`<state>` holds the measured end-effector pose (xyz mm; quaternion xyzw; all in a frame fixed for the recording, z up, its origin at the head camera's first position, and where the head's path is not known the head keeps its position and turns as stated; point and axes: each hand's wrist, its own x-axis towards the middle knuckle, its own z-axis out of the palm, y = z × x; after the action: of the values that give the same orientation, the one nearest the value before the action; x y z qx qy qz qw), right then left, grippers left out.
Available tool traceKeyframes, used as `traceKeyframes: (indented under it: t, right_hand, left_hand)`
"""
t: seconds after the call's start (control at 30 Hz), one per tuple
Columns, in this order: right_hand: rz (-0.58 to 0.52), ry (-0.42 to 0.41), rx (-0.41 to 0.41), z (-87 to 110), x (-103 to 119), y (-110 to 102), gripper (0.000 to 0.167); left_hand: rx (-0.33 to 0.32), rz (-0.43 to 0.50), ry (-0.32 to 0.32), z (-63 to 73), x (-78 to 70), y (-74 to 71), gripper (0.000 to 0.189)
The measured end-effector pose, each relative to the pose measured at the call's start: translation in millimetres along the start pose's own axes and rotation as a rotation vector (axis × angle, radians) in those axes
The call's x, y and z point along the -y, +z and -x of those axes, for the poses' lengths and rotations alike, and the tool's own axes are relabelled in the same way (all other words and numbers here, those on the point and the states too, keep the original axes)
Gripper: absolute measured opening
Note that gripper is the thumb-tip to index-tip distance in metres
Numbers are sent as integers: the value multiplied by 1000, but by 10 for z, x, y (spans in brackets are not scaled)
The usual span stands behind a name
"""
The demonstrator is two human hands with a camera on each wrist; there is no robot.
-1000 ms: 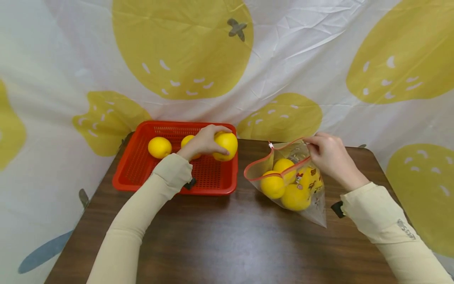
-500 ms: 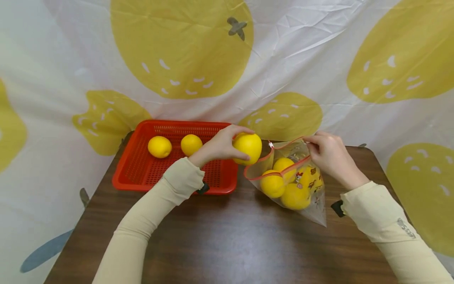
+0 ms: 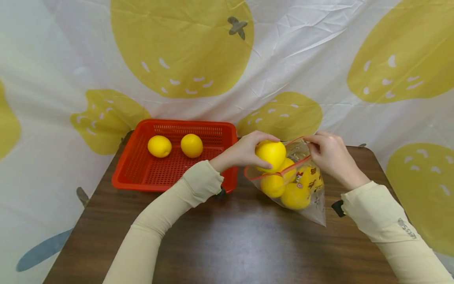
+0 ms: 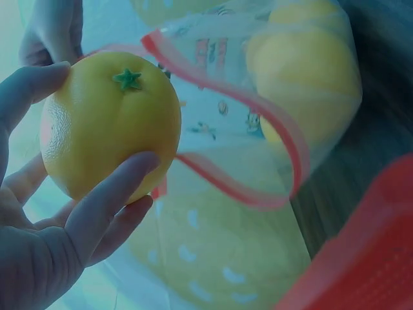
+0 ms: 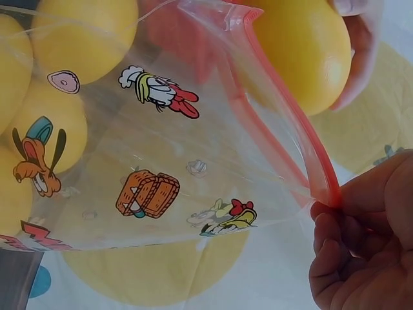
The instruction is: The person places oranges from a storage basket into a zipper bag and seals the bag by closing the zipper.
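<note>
My left hand [image 3: 244, 152] grips a round yellow orange [image 3: 271, 154] at the mouth of a clear zip bag [image 3: 317, 209]. Fingers and thumb lie around its sides, and a green star-shaped stem [image 4: 127, 79] shows on the fruit in the left wrist view. The bag has a red zip edge [image 3: 299, 162] and cartoon prints, and several oranges [image 3: 295, 196] rest inside it. My right hand [image 3: 328, 157] pinches the bag's upper right corner, holding the mouth apart; the right wrist view shows the thumb and fingers at the red strip's end.
A red slotted plastic basket [image 3: 120, 183] stands left of the bag, with two oranges [image 3: 159, 146] inside. Both stand on a dark wooden table [image 3: 230, 244]. Behind hangs a white cloth [image 3: 301, 55] printed with large yellow fruit.
My left hand has carried the orange rightward out of the basket to the bag's mouth. The right hand and the bag have stayed nearly still.
</note>
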<state>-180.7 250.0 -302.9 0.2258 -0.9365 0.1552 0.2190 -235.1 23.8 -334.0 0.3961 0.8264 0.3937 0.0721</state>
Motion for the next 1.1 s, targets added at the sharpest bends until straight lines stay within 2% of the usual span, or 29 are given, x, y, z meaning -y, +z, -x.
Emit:
traceKeyframes:
  t: [0.17,0.37,0.63,0.7,0.87,0.9,1.0,1.1]
  right_hand:
    - [-2,0,-9,-2,-6,11,19]
    - [-3,-4,-5,-5,-7,16,19]
    - [-13,-1,4,-5,9,11,20]
    - [-10,-2,1,3,14,14,20]
    - [-5,-15,-11,20,19,23,21]
    - [-2,-17,-13,24,15,22,22]
    - [7,-6,-14,42,-15,6,23]
    - [19,18,-25,74,-65,-26,23]
  left_hand:
    - [18,-27,21,-95,-35,107,65]
    - [52,-42,-2,-187,-54,229,69]
    - [45,-96,-9,-288,-78,358,67]
    - [49,-43,-11,-295,-84,377,63]
    - [19,191,-19,-273,-101,335,50]
    - [11,208,-14,-266,-110,313,47]
    - [20,187,2,-229,-143,224,43]
    - [22,101,11,-191,-141,88,42]
